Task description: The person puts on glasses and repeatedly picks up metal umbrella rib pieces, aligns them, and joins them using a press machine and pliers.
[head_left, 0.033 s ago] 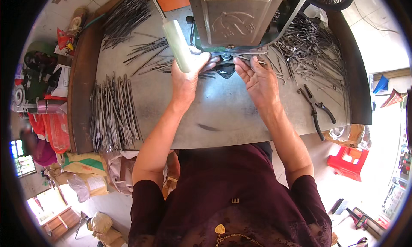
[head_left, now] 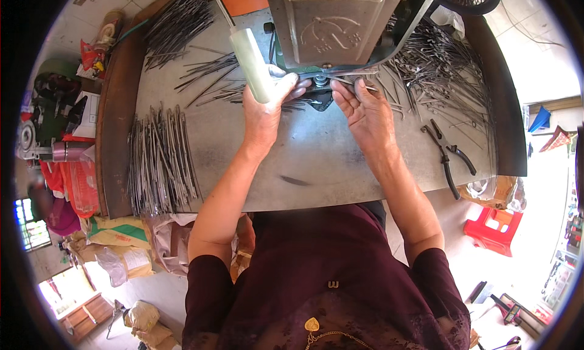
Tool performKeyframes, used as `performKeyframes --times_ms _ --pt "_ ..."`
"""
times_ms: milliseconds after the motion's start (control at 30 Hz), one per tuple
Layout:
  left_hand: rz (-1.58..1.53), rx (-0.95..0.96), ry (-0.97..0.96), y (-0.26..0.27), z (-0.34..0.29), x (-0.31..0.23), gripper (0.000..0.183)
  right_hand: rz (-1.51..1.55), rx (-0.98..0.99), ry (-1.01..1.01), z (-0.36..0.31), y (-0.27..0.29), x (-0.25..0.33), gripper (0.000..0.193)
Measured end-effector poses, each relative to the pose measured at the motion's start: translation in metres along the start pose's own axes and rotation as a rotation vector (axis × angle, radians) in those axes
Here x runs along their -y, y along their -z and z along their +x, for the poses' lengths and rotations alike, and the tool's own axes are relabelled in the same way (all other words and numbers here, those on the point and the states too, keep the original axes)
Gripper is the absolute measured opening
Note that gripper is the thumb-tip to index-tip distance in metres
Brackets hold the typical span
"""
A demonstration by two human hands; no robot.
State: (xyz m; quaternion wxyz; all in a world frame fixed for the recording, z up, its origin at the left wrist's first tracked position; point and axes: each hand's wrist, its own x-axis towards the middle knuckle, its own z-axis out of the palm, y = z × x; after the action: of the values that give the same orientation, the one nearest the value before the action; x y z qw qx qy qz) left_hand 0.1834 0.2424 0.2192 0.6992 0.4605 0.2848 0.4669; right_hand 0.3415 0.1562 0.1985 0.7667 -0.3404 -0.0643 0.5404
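Note:
Both my hands are at the working point under a machine with a grey metal cover. My left hand is partly behind a pale tubular lamp, its thumb and fingers closed at the machine's left side. My right hand pinches a thin metal rod between thumb and forefinger, the other fingers loosely curled. The rod runs across the lit working point toward my left fingertips. What the left fingers grip is mostly hidden by the hand and lamp.
Bundles of thin metal rods lie at the left front and left back. A tangled heap of rods covers the right back. Dark-handled pliers rest on the metal tabletop. A red stool stands on the floor at right.

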Motion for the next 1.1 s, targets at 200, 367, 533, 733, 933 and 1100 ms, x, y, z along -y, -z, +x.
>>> performKeyframes --times_ms 200,367,533,733,933,1100 --pt "-0.019 -0.055 -0.029 -0.007 -0.005 0.005 0.015 0.061 -0.030 0.018 0.001 0.004 -0.005 0.014" --pt "-0.044 -0.063 0.023 -0.004 -0.003 0.003 0.018 0.045 -0.012 0.032 -0.002 0.002 -0.006 0.014" --pt "-0.081 -0.107 0.122 0.004 -0.003 0.002 0.019 0.030 0.027 0.052 -0.007 0.000 -0.015 0.013" --pt "-0.086 -0.126 0.072 0.001 -0.003 -0.001 0.019 0.004 0.058 0.061 -0.006 -0.003 -0.008 0.014" --pt "-0.083 -0.098 0.126 0.002 0.003 0.006 0.018 0.010 0.002 0.015 -0.002 0.004 -0.007 0.014" --pt "0.018 0.027 0.120 0.010 0.015 -0.002 0.018 -0.181 0.021 -0.188 -0.001 -0.005 0.026 0.027"
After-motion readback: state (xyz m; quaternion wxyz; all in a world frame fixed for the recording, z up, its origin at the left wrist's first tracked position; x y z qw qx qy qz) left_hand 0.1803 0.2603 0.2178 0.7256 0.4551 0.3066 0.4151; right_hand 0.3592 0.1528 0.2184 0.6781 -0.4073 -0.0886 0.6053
